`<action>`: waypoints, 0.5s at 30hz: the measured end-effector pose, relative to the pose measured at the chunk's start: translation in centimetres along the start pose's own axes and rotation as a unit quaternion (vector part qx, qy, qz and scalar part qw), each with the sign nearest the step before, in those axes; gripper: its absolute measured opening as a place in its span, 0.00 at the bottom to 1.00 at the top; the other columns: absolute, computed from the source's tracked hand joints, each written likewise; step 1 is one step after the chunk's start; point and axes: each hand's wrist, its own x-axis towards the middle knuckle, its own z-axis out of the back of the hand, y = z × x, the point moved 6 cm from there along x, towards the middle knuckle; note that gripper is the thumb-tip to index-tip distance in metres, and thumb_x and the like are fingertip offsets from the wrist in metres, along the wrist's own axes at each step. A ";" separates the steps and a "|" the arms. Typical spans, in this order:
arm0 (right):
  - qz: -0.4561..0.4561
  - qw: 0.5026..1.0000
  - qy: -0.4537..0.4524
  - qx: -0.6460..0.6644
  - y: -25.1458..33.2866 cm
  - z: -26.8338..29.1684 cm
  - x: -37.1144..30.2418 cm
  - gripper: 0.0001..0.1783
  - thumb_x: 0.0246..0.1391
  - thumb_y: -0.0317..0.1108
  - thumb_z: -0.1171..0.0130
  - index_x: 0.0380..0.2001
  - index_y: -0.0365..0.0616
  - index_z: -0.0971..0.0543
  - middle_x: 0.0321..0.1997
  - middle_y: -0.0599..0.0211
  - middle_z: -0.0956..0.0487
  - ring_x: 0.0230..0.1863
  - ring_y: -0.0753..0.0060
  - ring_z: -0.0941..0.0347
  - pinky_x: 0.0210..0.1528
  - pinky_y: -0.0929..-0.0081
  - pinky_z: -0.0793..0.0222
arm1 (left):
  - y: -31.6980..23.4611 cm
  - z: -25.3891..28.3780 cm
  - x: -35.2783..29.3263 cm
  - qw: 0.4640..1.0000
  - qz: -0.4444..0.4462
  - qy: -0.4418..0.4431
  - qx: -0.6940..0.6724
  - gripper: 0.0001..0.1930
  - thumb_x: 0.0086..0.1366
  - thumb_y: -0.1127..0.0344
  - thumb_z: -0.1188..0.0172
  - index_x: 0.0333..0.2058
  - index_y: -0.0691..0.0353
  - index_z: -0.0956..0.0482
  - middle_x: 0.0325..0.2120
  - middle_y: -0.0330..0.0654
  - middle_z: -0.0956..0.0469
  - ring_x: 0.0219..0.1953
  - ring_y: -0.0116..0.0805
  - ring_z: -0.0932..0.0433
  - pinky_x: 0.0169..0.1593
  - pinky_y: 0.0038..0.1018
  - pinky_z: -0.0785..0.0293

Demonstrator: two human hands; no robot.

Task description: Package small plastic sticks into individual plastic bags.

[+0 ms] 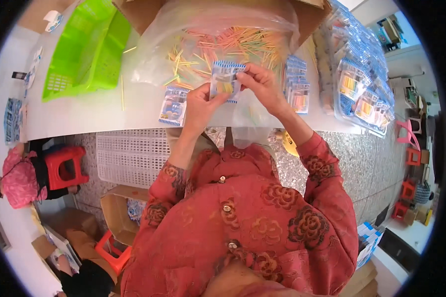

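Observation:
Between my two hands is a small clear packet (226,74) with blue-and-white striped ends and yellow contents, raised just above the table. My left hand (201,108) pinches its lower left side, thumb across the front. Fingers of my right hand (263,85) are closed on its upper right edge. Beyond them, thin pink, yellow and green sticks (233,44) lie heaped on a clear plastic sheet (151,62). Another striped packet (173,107) lies flat beside my left wrist. Right of my right hand, several packets (297,88) overlap in a row.
A bright green plastic basket (101,62) stands at the table's left. At the right, a clear tray (374,129) is piled with packets. An open cardboard box (309,17) sits at the back. Below the table edge is a white perforated crate (129,156). Other people sit at the left.

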 end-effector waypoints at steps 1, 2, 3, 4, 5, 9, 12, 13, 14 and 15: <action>-0.011 1.000 0.005 0.007 0.0 -0.2 -0.1 0.08 0.59 0.32 0.49 0.32 0.39 0.25 0.29 0.76 0.26 0.32 0.87 0.33 0.37 0.83 0.35 | 0.4 0.0 0.0 0.999 0.017 0.009 0.028 0.08 0.54 0.72 0.37 0.34 0.67 0.20 0.26 0.33 0.21 0.26 0.15 0.29 0.28 0.15 0.33; -0.022 1.000 0.008 0.014 0.0 -0.2 -0.4 0.08 0.59 0.33 0.49 0.33 0.38 0.25 0.30 0.76 0.26 0.32 0.86 0.33 0.37 0.83 0.34 | 0.3 -0.2 -0.1 0.999 0.017 0.018 0.026 0.08 0.54 0.72 0.37 0.34 0.67 0.20 0.26 0.33 0.21 0.26 0.15 0.29 0.28 0.15 0.33; -0.022 1.000 -0.002 0.011 0.0 -0.2 -0.5 0.08 0.59 0.33 0.49 0.33 0.38 0.25 0.30 0.76 0.26 0.32 0.86 0.33 0.37 0.83 0.34 | 0.1 -0.2 -0.1 0.999 0.007 0.009 0.032 0.08 0.54 0.72 0.37 0.34 0.67 0.20 0.25 0.33 0.21 0.25 0.14 0.29 0.28 0.15 0.33; -0.016 1.000 0.010 0.012 0.1 -0.4 -0.6 0.08 0.58 0.32 0.48 0.35 0.38 0.25 0.31 0.76 0.25 0.33 0.86 0.32 0.37 0.83 0.34 | -0.2 -0.2 -0.2 0.999 -0.003 0.000 0.038 0.08 0.53 0.73 0.37 0.34 0.67 0.20 0.25 0.33 0.22 0.25 0.14 0.30 0.28 0.15 0.33; -0.009 1.000 0.024 0.012 0.2 -0.5 -0.7 0.08 0.57 0.31 0.47 0.37 0.38 0.25 0.31 0.76 0.25 0.34 0.86 0.32 0.37 0.83 0.34 | -0.3 -0.2 -0.3 0.999 -0.003 0.009 0.035 0.08 0.53 0.73 0.37 0.34 0.67 0.20 0.25 0.33 0.22 0.25 0.14 0.30 0.28 0.15 0.33; -0.036 0.998 0.033 -0.042 0.2 0.0 -2.3 0.13 0.53 0.28 0.43 0.42 0.38 0.25 0.35 0.76 0.24 0.35 0.88 0.32 0.36 0.84 0.34 | -1.4 -1.3 -1.4 0.995 -0.016 0.040 0.092 0.08 0.54 0.73 0.37 0.34 0.66 0.20 0.25 0.33 0.22 0.26 0.15 0.29 0.29 0.15 0.33; 0.011 0.998 -0.008 -0.055 0.6 2.7 -3.7 0.15 0.52 0.32 0.42 0.43 0.37 0.25 0.29 0.72 0.24 0.30 0.85 0.32 0.32 0.82 0.33 | -1.8 -2.4 -1.6 0.997 -0.024 0.054 0.054 0.08 0.55 0.72 0.38 0.34 0.67 0.20 0.26 0.34 0.21 0.26 0.16 0.28 0.31 0.15 0.32; 0.011 0.998 -0.008 -0.055 1.1 3.8 -4.4 0.15 0.52 0.32 0.42 0.43 0.37 0.25 0.29 0.72 0.24 0.30 0.85 0.32 0.32 0.82 0.33 | -1.9 -2.3 -1.6 0.997 -0.036 0.046 0.043 0.07 0.56 0.72 0.38 0.34 0.67 0.20 0.27 0.35 0.21 0.27 0.17 0.28 0.32 0.15 0.31; -0.032 0.995 -0.026 -0.086 1.4 5.5 -5.4 0.14 0.53 0.31 0.42 0.42 0.37 0.24 0.33 0.72 0.23 0.33 0.86 0.31 0.35 0.82 0.33 | -1.6 -2.1 -1.4 0.997 -0.036 0.049 0.042 0.07 0.56 0.72 0.38 0.34 0.67 0.20 0.27 0.35 0.21 0.27 0.17 0.28 0.32 0.15 0.31; -0.075 0.990 -0.041 -0.115 1.3 7.0 -6.3 0.13 0.53 0.30 0.43 0.41 0.37 0.24 0.36 0.72 0.22 0.35 0.86 0.30 0.38 0.83 0.33 | -1.0 -1.2 -1.2 0.997 -0.044 0.028 0.064 0.08 0.56 0.73 0.38 0.35 0.67 0.21 0.28 0.35 0.21 0.27 0.17 0.27 0.33 0.16 0.30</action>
